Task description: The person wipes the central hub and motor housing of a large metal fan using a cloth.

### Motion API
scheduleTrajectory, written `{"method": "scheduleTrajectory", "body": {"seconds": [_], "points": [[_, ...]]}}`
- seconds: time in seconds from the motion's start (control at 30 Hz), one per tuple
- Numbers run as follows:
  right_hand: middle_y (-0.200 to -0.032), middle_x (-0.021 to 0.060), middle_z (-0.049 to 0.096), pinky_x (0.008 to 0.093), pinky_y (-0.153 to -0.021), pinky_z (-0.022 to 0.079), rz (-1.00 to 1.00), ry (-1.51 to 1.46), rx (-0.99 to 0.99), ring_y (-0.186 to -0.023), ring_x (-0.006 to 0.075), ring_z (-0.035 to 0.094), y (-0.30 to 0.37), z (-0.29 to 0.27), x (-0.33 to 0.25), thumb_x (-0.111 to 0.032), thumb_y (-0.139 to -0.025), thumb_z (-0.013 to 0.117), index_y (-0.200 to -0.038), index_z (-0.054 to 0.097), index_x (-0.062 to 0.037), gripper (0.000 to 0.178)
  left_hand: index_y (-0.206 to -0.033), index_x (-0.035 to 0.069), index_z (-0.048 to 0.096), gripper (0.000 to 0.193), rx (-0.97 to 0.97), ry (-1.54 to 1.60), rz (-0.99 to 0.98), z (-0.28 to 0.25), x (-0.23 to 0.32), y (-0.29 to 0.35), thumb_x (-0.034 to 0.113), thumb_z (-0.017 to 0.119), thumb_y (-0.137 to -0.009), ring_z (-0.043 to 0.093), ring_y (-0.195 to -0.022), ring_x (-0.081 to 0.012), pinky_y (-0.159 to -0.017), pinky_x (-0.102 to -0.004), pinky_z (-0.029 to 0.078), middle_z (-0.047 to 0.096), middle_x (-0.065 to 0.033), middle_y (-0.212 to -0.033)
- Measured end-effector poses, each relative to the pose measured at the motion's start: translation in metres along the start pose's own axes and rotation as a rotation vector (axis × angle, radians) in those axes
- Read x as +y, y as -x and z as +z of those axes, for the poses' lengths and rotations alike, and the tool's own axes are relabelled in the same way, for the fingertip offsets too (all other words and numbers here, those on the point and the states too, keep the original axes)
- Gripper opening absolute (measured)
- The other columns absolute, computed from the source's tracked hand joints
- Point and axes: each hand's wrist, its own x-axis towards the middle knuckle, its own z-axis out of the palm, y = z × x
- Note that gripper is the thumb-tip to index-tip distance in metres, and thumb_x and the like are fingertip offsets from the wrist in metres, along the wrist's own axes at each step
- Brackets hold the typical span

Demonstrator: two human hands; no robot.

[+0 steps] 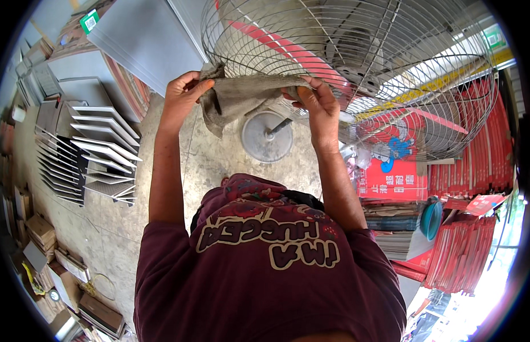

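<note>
A grey cloth (245,94) is stretched between the 2 hands, just on the wearer's side of the large fan (359,54); whether it touches the wire cage is hard to tell. The left hand (184,94) has its fingers pinched narrow on the cloth's left upper corner, and the right hand (317,102) has its fingers closed on the other end. Gripping 2 ends apart probably keeps the top edge straight while the slack folds hang. The fan's heavy-looking round base (262,149) likely steadies the tall cage.

Left of the fan, a rack (108,145) holds pale panels spaced apart, perhaps so each face shows. Right of and below the fan, red cartons (470,142) are packed tightly, probably to save floor.

Below the fan, the maroon shirt (265,296) bears large outlined letters, upside down here. Near the cage's lower edge, a red box (399,185) carries white characters and a blue cartoon figure. A green label (90,21) left of the fan has a square code.
</note>
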Motion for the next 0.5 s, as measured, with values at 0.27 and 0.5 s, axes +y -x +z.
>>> {"method": "scheduleTrajectory", "body": {"seconds": [0.27,0.5], "points": [[-0.092,0.0093,0.067,0.0244,-0.07,0.052,-0.095,-0.028,0.057,-0.081,0.0114,0.064,0.001,-0.016,-0.004,-0.005,-0.093,0.057,-0.109,0.056,0.0045,0.019,-0.083,0.006,0.066,0.016,0.109,0.062,0.077,-0.01,0.02,-0.005,0.02,0.073,-0.085,0.041,-0.059,-0.0004,-0.052,-0.0186,0.034,0.051,0.0089,-0.068],[-0.09,0.0057,0.065,0.022,-0.068,0.048,-0.104,0.26,0.14,-0.073,0.008,0.059,0.009,-0.026,-0.006,-0.007,-0.087,0.065,-0.101,0.061,0.0037,0.018,-0.085,0.003,0.065,0.014,0.185,0.013,0.224,-0.007,0.022,-0.009,0.015,0.072,-0.086,0.036,-0.058,0.0,-0.052,-0.0183,0.028,0.049,0.0089,-0.067]]}}
